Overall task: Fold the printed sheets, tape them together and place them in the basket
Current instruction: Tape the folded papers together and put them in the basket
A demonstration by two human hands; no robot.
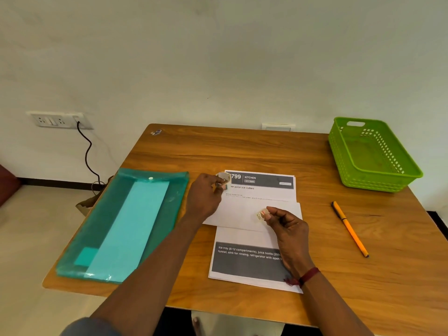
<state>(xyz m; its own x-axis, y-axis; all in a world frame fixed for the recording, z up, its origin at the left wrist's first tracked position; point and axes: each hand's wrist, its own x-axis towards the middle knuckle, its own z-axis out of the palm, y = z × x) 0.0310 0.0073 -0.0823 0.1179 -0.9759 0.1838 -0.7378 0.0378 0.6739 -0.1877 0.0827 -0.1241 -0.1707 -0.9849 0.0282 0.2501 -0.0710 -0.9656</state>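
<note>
Printed sheets [252, 241] lie on the middle of the wooden table, with a white folded flap [242, 214] across them and dark printed bands at top and bottom. My left hand [206, 197] hovers over the sheets' upper left corner and holds a small roll of clear tape [224, 177] between its fingertips. My right hand [288, 229] rests over the sheets' right side and pinches a short piece of tape [261, 214] just above the folded flap. The green plastic basket [378, 175] stands at the far right corner.
A teal transparent folder [126, 224] with a light sheet inside lies on the left of the table [242, 151]. An orange pen [350, 229] lies right of the sheets. A wall socket [58, 120] with a black cable is on the far left.
</note>
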